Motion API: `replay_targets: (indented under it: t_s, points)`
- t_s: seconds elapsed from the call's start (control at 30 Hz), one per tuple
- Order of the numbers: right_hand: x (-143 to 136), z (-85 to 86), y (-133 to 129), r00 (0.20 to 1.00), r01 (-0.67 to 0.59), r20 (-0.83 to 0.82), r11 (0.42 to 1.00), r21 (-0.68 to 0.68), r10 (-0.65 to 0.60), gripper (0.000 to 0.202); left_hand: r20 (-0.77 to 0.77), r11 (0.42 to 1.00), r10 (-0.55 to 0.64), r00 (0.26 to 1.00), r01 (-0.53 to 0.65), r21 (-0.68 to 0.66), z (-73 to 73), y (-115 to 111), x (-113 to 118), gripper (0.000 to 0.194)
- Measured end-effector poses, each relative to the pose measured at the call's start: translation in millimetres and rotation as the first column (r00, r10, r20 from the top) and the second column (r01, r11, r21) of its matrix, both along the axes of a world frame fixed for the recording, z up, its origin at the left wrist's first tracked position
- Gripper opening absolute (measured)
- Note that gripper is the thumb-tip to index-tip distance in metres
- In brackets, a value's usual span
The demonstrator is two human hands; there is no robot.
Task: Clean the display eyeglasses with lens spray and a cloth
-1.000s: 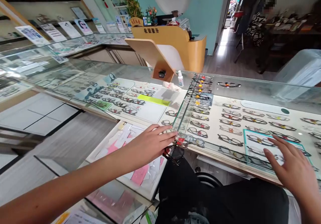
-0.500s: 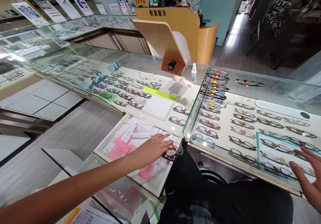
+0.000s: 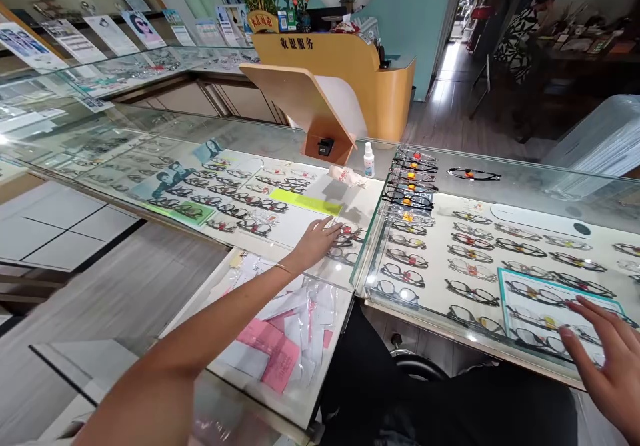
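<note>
My left hand (image 3: 316,243) is over the glass counter (image 3: 300,141), just past the open drawer (image 3: 320,413). Its fingers are closed on a pair of glasses (image 3: 346,231) with a small red tag, partly hidden by the fingertips and hard to separate from frames under the glass. At the right edge my right hand (image 3: 607,353) has its fingers apart and holds nothing, above the glass near the teal-edged card (image 3: 501,286). A stack of glasses with orange and red tags (image 3: 411,186) sits on the counter, and a single dark pair (image 3: 473,174) lies to its right.
Pink slips (image 3: 275,353) and plastic bags fill the drawer. A white spray bottle (image 3: 369,161), a crumpled cloth (image 3: 347,177) and a wooden stand mirror (image 3: 300,99) stand farther back. Beyond is a yellow cashier desk (image 3: 340,59); a person (image 3: 545,6) is in the background.
My left hand has moved from above the drawer, forward and up onto the glass counter, with the red-tagged glasses. My right hand stays open near the same place. The view has shifted slightly.
</note>
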State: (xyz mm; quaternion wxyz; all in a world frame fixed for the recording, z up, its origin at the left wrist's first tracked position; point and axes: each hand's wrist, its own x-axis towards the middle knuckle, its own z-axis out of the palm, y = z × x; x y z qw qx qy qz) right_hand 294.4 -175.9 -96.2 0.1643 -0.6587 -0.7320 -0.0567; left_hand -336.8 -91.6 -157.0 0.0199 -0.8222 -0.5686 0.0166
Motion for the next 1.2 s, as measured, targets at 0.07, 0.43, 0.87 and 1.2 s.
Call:
replay_targets:
  t_s: [0.07,0.43,0.87,1.2]
  points:
    - [-1,1.0,0,1.000,0.008,-0.011,1.000,-0.029,-0.008,0.072,0.018,1.000,0.002,1.000,-0.002,0.022,-6.3,32,5,0.056]
    - [15,-12.6,3,0.999,-0.035,0.029,0.998,-0.052,0.037,0.061,0.013,0.998,-0.023,1.000,0.022,0.053,-69.6,155,38,0.050]
    - [13,-11.6,1,0.999,-0.033,0.010,0.999,-0.032,0.033,0.063,0.017,0.999,0.023,1.000,-0.024,0.038,-81.8,162,38,0.030]
    - [8,-7.1,0,1.000,-0.010,-0.007,0.999,-0.045,0.010,0.064,0.051,0.996,0.081,0.995,-0.080,-0.029,-74.4,154,33,0.028]
